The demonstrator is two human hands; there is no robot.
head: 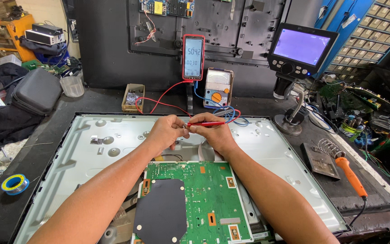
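My left hand and my right hand meet above the silver metal back of a flat panel. The right hand holds a red test probe that points left, and the left hand's fingers pinch at its tip. Red and blue leads run from the probe up to a red-cased digital meter standing at the back. A green circuit board with a black cover plate lies on the panel just below my forearms.
An analogue meter leans behind the hands. At the right are a small monitor on a stand, an orange-handled soldering iron and its coil holder. At the left are a grey case, a plastic cup, a solder spool and a small parts box.
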